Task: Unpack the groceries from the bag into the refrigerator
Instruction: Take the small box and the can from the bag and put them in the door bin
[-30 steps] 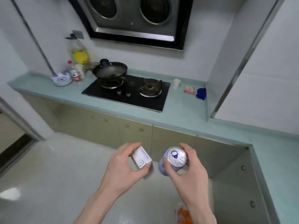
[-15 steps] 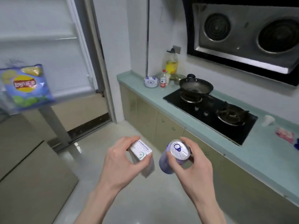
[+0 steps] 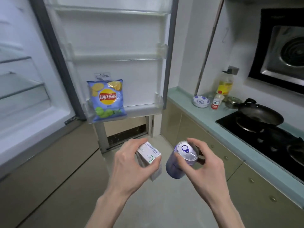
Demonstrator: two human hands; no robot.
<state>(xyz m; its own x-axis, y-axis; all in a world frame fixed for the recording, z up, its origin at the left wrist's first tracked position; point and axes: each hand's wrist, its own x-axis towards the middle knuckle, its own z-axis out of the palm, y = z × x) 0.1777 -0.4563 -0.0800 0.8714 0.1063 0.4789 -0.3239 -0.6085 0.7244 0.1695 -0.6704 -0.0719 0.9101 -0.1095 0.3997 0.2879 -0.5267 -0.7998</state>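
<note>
Left hand (image 3: 131, 168) grips small white carton (image 3: 148, 154); right hand (image 3: 204, 168) grips purple can (image 3: 180, 162). Chip bag (image 3: 107, 100) in fridge door shelf (image 3: 144, 108), well beyond both.

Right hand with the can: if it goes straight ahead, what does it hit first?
Likely the lower door shelf right of the chip bag; the right hand and can look unobstructed, though depth is unclear.

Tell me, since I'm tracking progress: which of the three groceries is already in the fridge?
The chips bag, standing in the lowest door shelf. The carton and can are both in hand.
</note>
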